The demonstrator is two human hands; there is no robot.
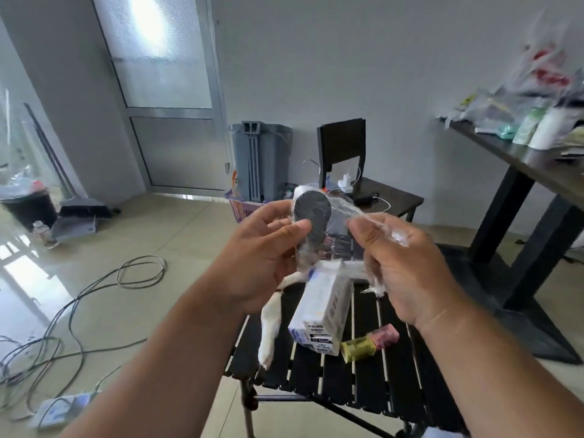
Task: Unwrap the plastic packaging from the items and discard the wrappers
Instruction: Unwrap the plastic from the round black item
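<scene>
Your left hand held a dark round disc between thumb and fingers, its grip closed around the disc's lower left edge. Your right hand pinched the clear plastic wrapper, stretched from the disc's right side to your thumb and fingers. What the disc was could not be made out through the film.

Below the disc, on the black slatted counter, lay a white carton, its top hidden behind your hands. Right of the carton lay a yellow-and-pink small pack; left of it, a white wrapped strip hung over the counter edge.

Beyond the disc stood a grey bin, contents unseen, and a dark chair. Far left of the disc a black bin held bunched plastic. Cables sprawled over the floor.
</scene>
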